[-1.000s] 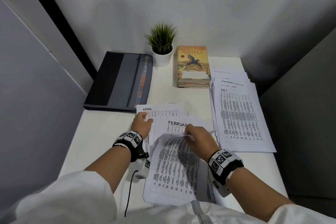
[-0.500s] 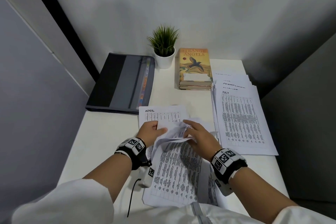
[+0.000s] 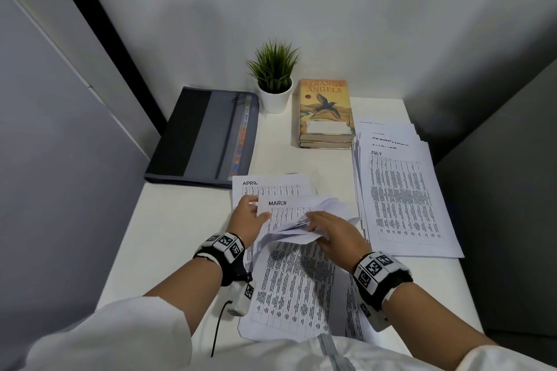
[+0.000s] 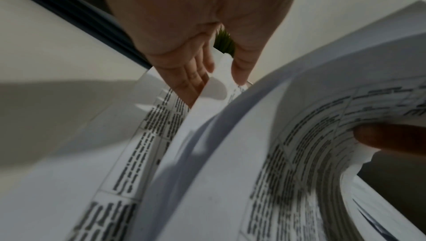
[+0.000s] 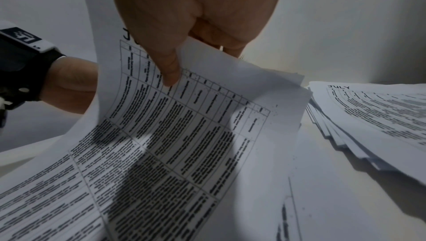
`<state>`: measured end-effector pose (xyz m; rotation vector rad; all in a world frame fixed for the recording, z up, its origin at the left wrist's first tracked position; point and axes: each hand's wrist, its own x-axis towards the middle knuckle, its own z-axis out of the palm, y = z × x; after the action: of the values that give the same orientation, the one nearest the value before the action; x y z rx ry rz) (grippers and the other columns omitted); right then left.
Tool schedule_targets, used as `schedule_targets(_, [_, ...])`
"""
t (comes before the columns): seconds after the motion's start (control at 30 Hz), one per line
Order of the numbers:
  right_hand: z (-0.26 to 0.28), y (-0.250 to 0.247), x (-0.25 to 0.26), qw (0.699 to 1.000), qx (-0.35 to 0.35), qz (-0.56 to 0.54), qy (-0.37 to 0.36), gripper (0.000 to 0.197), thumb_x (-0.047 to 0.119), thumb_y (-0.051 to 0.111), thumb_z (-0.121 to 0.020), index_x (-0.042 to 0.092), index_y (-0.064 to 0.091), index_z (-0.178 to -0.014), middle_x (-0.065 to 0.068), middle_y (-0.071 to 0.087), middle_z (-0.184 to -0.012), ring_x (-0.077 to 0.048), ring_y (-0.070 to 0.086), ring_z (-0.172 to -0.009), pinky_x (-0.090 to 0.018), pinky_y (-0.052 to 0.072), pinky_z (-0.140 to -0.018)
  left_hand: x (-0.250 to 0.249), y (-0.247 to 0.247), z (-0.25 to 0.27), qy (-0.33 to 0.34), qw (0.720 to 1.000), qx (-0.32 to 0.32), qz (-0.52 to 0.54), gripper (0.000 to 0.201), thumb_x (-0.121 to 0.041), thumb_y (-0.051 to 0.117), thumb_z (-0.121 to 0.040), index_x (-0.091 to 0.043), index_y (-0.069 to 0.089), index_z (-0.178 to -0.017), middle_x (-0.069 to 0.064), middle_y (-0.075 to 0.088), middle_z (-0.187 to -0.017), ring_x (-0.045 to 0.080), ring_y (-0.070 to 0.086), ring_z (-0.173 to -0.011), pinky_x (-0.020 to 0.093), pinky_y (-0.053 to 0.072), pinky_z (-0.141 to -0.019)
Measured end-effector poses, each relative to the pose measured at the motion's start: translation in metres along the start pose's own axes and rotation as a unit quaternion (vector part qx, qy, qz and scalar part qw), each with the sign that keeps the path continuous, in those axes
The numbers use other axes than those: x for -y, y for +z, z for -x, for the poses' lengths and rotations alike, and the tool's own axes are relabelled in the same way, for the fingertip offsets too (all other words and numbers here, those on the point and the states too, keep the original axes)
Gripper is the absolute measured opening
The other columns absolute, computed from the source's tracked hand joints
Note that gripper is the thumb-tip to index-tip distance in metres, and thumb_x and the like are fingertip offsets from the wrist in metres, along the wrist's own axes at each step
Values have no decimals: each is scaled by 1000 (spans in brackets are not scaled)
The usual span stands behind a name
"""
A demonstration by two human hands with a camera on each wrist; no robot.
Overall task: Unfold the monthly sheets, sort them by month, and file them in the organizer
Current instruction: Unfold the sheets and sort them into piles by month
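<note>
On the white desk point(image 3: 180, 220) a loose pile of printed monthly sheets lies in front of the person, and both hands work at its far end. The left hand point(image 3: 247, 217) pinches the left edge of the MARCH sheet point(image 3: 289, 205), thumb on top; in the left wrist view that thumb and the fingers point(image 4: 191, 77) close on a thin paper edge. The right hand point(image 3: 334, 232) grips a curled sheet point(image 3: 289, 235) lifted off the pile, its top bent back toward the person. In the right wrist view the thumb point(image 5: 168, 68) presses on this sheet's table, and only the letters "JU" of its heading show beside it, so the month cannot be told. The two hands are near each other but not touching. Under the MARCH sheet lies the APRIL sheet point(image 3: 271, 184), flat on the desk. To the right, well apart from the hands, a fanned stack has the JULY sheet point(image 3: 404, 199) on top. The dark grey organizer point(image 3: 205, 135) lies closed at the far left, just beyond the APRIL sheet. Behind stand a potted plant point(image 3: 274, 78) and a stack of books point(image 3: 325, 111)
</note>
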<state>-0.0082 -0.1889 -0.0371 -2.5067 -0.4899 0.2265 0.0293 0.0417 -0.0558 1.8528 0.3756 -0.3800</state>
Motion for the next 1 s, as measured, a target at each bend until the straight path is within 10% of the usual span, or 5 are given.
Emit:
schedule_targets(0.13, [1, 4, -1, 1000, -6, 1, 9, 27, 4, 67, -78, 23, 61, -96, 9, 48, -139, -20, 62, -102, -33, 54, -69, 1, 1, -1, 24, 1000, -8, 18, 52, -11, 61, -92, -22, 31, -133, 3, 54, -108, 21, 62, -99, 35, 51, -92])
schedule_targets(0.3, [-1, 5, -1, 1000, -19, -7, -6, 27, 3, 70, -77, 20, 64, -96, 4, 61, -118, -19, 60, -104, -35, 55, -72, 2, 1, -3, 56, 996, 5, -64, 12, -24, 48, -98, -15, 55, -102, 1, 61, -99, 20, 58, -89, 33, 46, -81])
schedule_targets(0.5, [0, 6, -2, 1000, -9, -4, 11, 26, 2, 66, -78, 20, 64, -96, 4, 56, -133, -17, 50, -124, -31, 50, -88, 5, 3, -7, 31, 993, 66, -94, 53, -68, 38, -89, -18, 56, -87, -8, 51, -85, 10, 50, -80, 30, 41, -75])
schedule_targets(0.73, [-3, 5, 0, 1000, 2, -1, 19, 24, 6, 65, -79, 22, 61, -96, 6, 42, -147, -19, 59, -114, -25, 49, -73, 8, 8, -6, 15, 993, 113, -36, 70, -84, 62, -59, -27, 73, -98, -11, 73, -99, 15, 68, -96, 36, 51, -90])
schedule_targets(1.0, [-3, 10, -6, 1000, -16, 1, 8, 23, 8, 67, -79, 23, 61, -96, 3, 55, -128, -19, 58, -109, -31, 54, -75, 11, 5, -14, 25, 990, 100, -100, 51, -55, 54, -90, -5, 66, -89, 3, 65, -92, 20, 60, -86, 34, 44, -84])
